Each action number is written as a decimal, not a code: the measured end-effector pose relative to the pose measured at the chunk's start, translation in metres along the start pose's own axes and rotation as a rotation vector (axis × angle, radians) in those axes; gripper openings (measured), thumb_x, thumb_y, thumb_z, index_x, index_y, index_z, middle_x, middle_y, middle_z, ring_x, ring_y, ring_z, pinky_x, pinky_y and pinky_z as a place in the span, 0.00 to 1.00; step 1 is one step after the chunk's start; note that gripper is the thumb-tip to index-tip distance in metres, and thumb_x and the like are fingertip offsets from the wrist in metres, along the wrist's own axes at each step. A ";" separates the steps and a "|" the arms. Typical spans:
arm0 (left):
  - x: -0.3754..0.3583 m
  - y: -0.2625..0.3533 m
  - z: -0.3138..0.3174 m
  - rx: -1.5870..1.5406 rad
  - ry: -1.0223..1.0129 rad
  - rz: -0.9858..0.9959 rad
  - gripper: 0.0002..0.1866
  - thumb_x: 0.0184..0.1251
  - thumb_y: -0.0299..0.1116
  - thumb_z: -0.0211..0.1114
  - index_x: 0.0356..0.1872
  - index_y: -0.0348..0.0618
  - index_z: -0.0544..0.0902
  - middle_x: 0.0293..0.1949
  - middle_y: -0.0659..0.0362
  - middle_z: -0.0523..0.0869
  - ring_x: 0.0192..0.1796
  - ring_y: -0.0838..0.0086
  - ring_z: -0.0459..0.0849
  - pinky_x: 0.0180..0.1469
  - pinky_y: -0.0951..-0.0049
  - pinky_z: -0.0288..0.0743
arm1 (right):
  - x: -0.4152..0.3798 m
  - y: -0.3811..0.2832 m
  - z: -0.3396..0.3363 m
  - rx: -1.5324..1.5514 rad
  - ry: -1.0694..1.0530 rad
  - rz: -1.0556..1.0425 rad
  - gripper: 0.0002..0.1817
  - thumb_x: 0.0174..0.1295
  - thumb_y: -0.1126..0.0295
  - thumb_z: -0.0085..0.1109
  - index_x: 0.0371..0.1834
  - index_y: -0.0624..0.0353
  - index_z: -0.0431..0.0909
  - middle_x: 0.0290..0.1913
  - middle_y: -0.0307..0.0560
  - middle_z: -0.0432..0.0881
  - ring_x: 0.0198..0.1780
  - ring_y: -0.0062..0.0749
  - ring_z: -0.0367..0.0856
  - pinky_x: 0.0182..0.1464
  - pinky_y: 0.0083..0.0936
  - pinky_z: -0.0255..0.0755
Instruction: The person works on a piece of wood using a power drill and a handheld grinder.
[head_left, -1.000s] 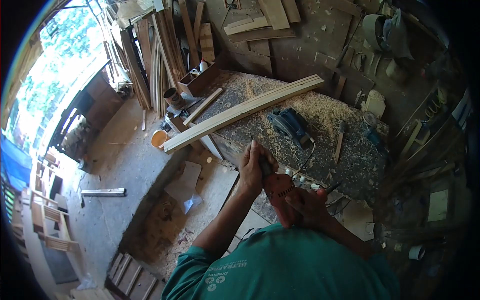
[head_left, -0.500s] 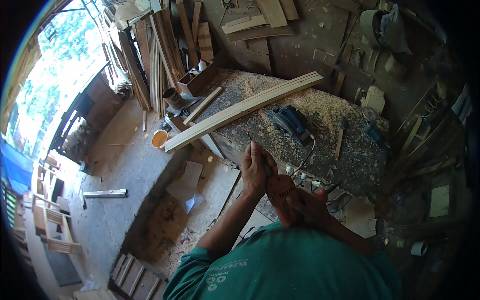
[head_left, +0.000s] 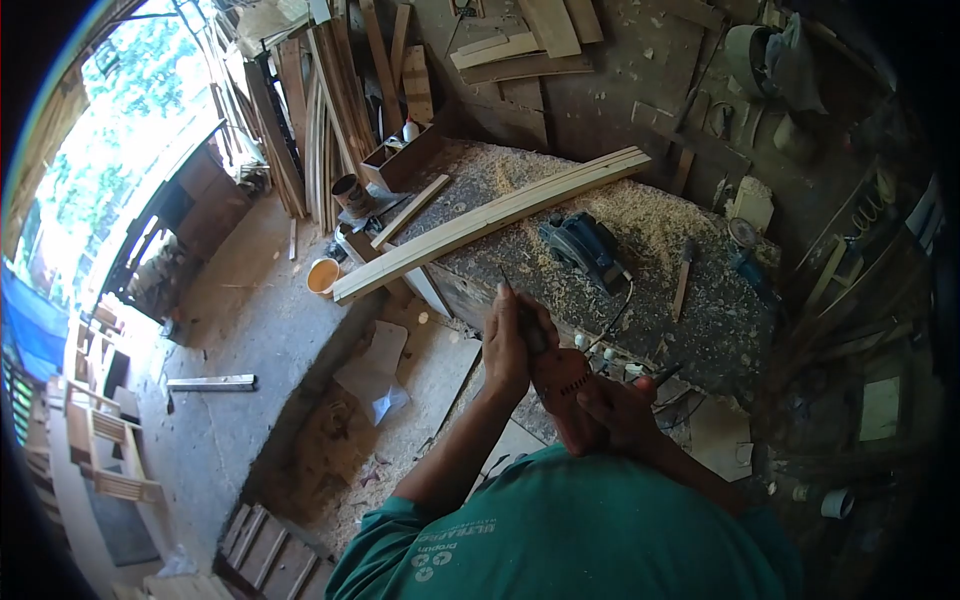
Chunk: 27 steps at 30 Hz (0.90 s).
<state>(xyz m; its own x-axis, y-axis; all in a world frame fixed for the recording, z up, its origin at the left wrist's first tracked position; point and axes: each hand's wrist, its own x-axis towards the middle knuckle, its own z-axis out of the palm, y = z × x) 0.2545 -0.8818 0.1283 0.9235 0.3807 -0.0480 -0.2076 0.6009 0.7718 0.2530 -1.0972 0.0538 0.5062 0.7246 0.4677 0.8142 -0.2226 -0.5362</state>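
Note:
A red-orange power drill (head_left: 563,382) is held in front of my chest, its thin bit (head_left: 503,272) pointing away toward the bench. My left hand (head_left: 508,345) is closed around the dark chuck end, fingers pressed together near the bit. My right hand (head_left: 622,412) grips the drill's body near its rear, partly hidden by the tool. Beyond the drill, several long pale wood strips (head_left: 490,225) lie side by side across the bench (head_left: 470,265). A blue electric planer (head_left: 582,250) sits on the bench just past my hands.
Wood shavings (head_left: 680,215) cover much of the bench. A hammer (head_left: 682,280) and an angle grinder (head_left: 745,250) lie at its right. An orange-yellow container (head_left: 322,276) stands by the strips' near end. Upright boards (head_left: 330,100) lean at the back left.
The view has shifted slightly. Both hands stay on the drill, and my left fingers look a little straighter along the chuck end.

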 end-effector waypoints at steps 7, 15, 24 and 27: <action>-0.013 -0.007 -0.011 0.155 -0.233 -0.370 0.21 0.73 0.50 0.59 0.27 0.43 0.77 0.40 0.49 0.87 0.41 0.64 0.85 0.47 0.64 0.80 | -0.004 0.012 0.003 -0.126 -0.003 -0.131 0.33 0.55 0.67 0.64 0.68 0.44 0.70 0.54 0.57 0.78 0.42 0.49 0.82 0.43 0.40 0.77; 0.005 -0.021 -0.024 0.140 -0.122 -0.450 0.17 0.68 0.41 0.65 0.22 0.43 0.76 0.35 0.51 0.87 0.39 0.67 0.85 0.46 0.67 0.80 | 0.001 0.011 -0.013 -0.293 0.057 -0.230 0.49 0.47 0.56 0.70 0.75 0.47 0.57 0.48 0.52 0.79 0.37 0.42 0.79 0.34 0.44 0.64; -0.006 -0.031 -0.024 0.079 -0.174 -0.442 0.15 0.65 0.37 0.66 0.21 0.42 0.76 0.34 0.53 0.86 0.39 0.69 0.85 0.47 0.69 0.80 | -0.025 0.029 0.004 -0.287 0.021 -0.190 0.53 0.43 0.56 0.69 0.78 0.47 0.54 0.27 0.37 0.72 0.28 0.34 0.73 0.29 0.41 0.54; -0.004 -0.035 -0.030 0.036 -0.202 -0.437 0.14 0.65 0.36 0.66 0.22 0.41 0.76 0.34 0.53 0.86 0.40 0.69 0.85 0.47 0.69 0.80 | -0.023 0.028 0.003 -0.283 0.012 -0.195 0.53 0.44 0.57 0.68 0.78 0.46 0.54 0.28 0.37 0.73 0.29 0.35 0.73 0.29 0.40 0.54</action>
<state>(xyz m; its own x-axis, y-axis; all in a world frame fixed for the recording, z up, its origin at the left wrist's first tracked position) 0.2483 -0.8837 0.0824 0.9667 -0.0477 -0.2512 0.2213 0.6484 0.7284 0.2634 -1.1182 0.0263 0.3347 0.7640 0.5516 0.9419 -0.2538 -0.2201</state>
